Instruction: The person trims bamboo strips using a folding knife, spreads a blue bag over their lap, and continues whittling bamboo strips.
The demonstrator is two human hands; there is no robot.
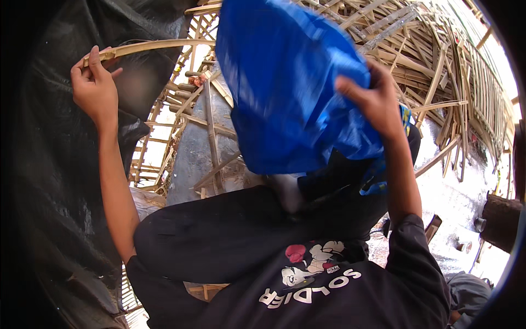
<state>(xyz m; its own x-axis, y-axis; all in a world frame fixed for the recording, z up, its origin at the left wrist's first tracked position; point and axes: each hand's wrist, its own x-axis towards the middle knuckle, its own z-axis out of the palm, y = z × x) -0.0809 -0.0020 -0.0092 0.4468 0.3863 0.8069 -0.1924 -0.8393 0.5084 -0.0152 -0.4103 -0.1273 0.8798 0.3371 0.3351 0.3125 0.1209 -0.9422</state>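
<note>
My left hand (97, 88), raised at the upper left, pinches one end of a pale bamboo strip (159, 45). The strip runs to the right, and its far end passes behind a blue plastic sheet (285, 93). My right hand (375, 98) grips that sheet at its right side, thumb over the front and fingers mostly hidden behind it. Slightly blurred, the sheet hangs over my bent legs (219, 230) and covers the middle of the view.
A large heap of split bamboo strips (416, 66) lies at the upper right. Black plastic sheeting (60, 181) hangs along the left, beside a bamboo lattice (150, 148). Loose bamboo pieces (212, 131) lie on a grey surface (189, 151). A dark wooden block (499, 222) stands at the right.
</note>
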